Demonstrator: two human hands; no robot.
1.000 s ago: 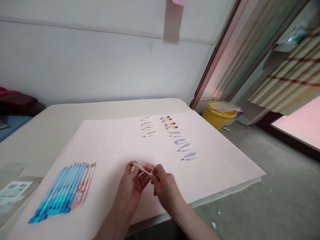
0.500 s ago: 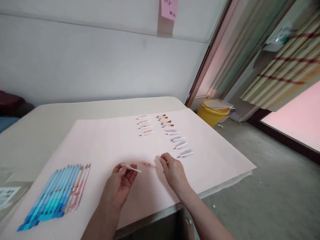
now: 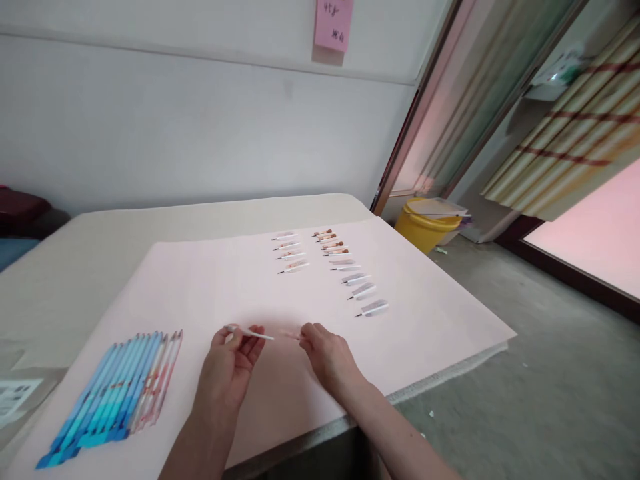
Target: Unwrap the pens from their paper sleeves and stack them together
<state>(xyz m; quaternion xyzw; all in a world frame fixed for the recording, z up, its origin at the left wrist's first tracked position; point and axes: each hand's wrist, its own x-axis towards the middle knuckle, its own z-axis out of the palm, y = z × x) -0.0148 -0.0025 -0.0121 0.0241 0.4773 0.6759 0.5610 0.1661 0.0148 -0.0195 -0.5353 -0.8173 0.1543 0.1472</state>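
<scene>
My left hand (image 3: 231,357) pinches a thin white pen refill (image 3: 249,332), holding it just above the pink paper sheet (image 3: 210,287). My right hand (image 3: 324,352) rests on the sheet with its fingertips closed on a small pinkish pen piece (image 3: 290,335) lying flat. Two rows of small pen parts (image 3: 333,267) lie farther out on the sheet. A bundle of blue and pink pens (image 3: 117,390) lies at the left front.
The table (image 3: 125,227) stands against a white wall with a pink sticky note (image 3: 331,24). A yellow bucket (image 3: 425,227) sits on the floor to the right, near a sliding door. Printed paper (image 3: 13,397) lies at the far left.
My hands separated: the left drew the white refill away to the left, while the right put the pinkish piece down on the sheet and stays on it.
</scene>
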